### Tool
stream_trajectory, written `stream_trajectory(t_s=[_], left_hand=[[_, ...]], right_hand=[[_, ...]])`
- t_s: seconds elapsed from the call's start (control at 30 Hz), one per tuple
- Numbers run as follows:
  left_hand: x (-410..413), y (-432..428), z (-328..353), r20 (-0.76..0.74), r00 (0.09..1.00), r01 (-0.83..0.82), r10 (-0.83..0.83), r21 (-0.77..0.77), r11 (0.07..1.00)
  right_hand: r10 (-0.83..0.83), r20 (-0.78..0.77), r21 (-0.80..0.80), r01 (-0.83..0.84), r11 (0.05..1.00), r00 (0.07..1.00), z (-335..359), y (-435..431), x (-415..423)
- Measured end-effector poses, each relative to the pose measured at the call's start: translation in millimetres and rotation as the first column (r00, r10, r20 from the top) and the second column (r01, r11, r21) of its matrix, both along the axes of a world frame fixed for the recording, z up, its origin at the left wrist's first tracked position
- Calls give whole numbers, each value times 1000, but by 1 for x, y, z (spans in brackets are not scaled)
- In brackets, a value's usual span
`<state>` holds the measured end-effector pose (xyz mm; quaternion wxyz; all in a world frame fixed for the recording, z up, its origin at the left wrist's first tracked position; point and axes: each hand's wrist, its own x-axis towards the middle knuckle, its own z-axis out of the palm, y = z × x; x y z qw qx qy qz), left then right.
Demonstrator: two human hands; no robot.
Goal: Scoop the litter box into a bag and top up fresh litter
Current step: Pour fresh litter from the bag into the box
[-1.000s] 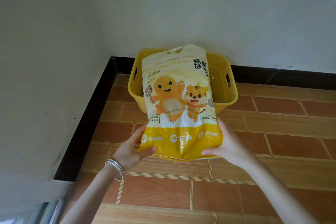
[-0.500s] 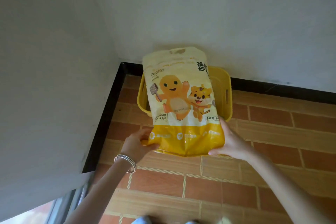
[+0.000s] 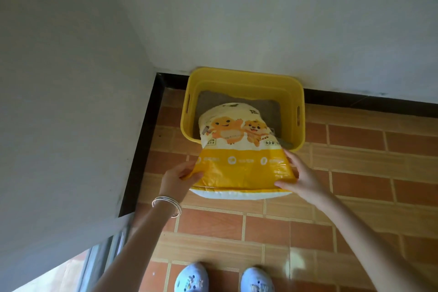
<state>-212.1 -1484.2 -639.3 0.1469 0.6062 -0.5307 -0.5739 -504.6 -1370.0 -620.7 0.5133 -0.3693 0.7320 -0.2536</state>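
A yellow and white litter bag (image 3: 239, 149) with cartoon animals is tipped forward, its top end down inside the yellow litter box (image 3: 244, 78) in the room's corner. Grey litter (image 3: 265, 109) lies in the box behind the bag. My left hand (image 3: 177, 179) grips the bag's bottom left corner; silver bangles circle that wrist. My right hand (image 3: 301, 175) grips the bottom right corner. The bag's mouth is hidden inside the box.
White walls meet at the corner, with a black skirting (image 3: 142, 140) along the floor. The floor is brown brick-pattern tile (image 3: 355, 197). My two light blue shoes (image 3: 192, 278) stand at the bottom edge. A doorway or window frame (image 3: 99, 265) shows bottom left.
The bag has tipped from upright in front of the box to leaning top-down into it. The view has risen, and grey litter and my shoes now show.
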Motion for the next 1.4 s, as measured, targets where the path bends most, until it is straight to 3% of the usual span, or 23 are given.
stream_trajectory(t_s=[0.1, 0.3, 0.53, 0.8, 1.0, 1.17, 1.4], left_hand=[[-3, -2, 10, -35, 999, -36, 36, -15, 999], [-9, -19, 32, -56, 995, -82, 84, 31, 996], [-29, -51, 66, -57, 998, 22, -23, -25, 999], [-53, -112, 97, 49, 975, 221, -215, -151, 964], [-61, -145, 119, 236, 923, 355, -303, -229, 906], [-73, -164, 140, 301, 905, 396, -301, -335, 855], [-92, -183, 156, 469, 843, 474, -264, -416, 776]], right_hand=[[-107, 13, -12, 107, 994, 994, 6, 2, 0], [-143, 28, -36, 144, 989, 989, 24, 3, -4], [-138, -47, -82, 134, 988, 989, 47, -26, -19], [-154, -69, -145, 143, 979, 986, 91, -85, -39], [-103, -234, -147, 69, 987, 967, 120, -114, -46], [-78, -388, -157, 18, 987, 918, 143, -129, -54], [-122, -472, -244, 3, 970, 873, 164, -146, -61]])
